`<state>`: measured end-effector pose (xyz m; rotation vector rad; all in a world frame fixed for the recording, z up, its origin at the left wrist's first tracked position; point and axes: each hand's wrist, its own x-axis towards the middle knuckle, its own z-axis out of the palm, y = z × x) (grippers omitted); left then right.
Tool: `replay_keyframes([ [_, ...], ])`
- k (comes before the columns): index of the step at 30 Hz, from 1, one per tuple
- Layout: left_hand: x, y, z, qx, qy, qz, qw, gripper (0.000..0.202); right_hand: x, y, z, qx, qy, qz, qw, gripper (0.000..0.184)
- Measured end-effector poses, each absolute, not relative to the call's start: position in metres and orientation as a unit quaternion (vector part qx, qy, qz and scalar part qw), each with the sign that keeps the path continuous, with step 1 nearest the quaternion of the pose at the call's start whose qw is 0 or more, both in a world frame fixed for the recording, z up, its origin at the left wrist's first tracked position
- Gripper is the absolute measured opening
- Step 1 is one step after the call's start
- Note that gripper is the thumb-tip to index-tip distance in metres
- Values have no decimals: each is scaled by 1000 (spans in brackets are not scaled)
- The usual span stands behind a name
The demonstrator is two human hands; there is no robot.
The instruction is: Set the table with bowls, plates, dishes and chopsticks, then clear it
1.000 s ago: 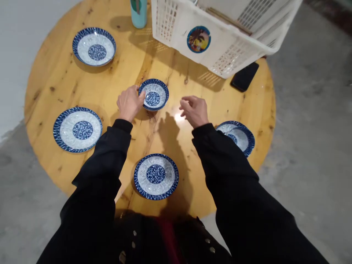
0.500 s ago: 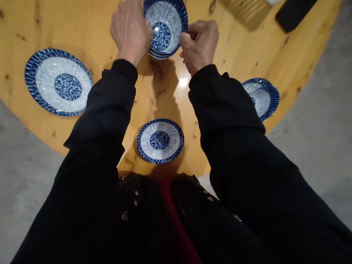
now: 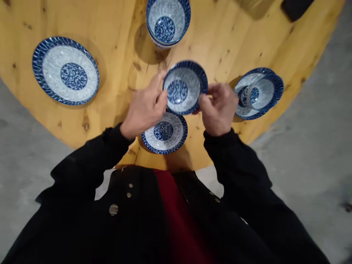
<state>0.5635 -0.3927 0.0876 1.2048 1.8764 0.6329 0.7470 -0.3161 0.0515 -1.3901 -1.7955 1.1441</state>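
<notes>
A small blue-and-white bowl (image 3: 177,91) is held up, tilted, between my two hands. My left hand (image 3: 148,102) grips its left rim, thumb on the near side. On the right rim, my right hand (image 3: 220,108) pinches it between thumb and fingers. Beneath the bowl, partly covered by it and my left hand, a small patterned plate (image 3: 164,132) lies near the table's front edge. Farther back stands a stack of blue-and-white bowls (image 3: 168,22), touched by neither hand.
To the left on the wooden table (image 3: 115,55) lies a larger patterned plate (image 3: 66,71). At the right, a bowl (image 3: 262,93) rests on another plate (image 3: 247,113) near the curved edge. A dark object (image 3: 297,8) lies at the back right.
Both hands have come away from the bowl stack toward me, carrying a small bowl off it. The stack stays at the back. The view has shifted slightly.
</notes>
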Motion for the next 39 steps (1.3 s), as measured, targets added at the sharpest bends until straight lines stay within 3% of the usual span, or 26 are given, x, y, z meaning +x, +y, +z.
replay_keyframes([
  [6, 602, -489, 46, 491, 693, 275, 451, 58, 789, -408, 25, -599, -630, 441, 223, 15],
  [10, 619, -517, 35, 451, 704, 292, 465, 53, 795, -436, 19, -627, -599, 448, 215, 19],
  [39, 603, -539, 15, 407, 741, 305, 438, 40, 788, -450, 2, -661, -573, 440, 204, 38],
])
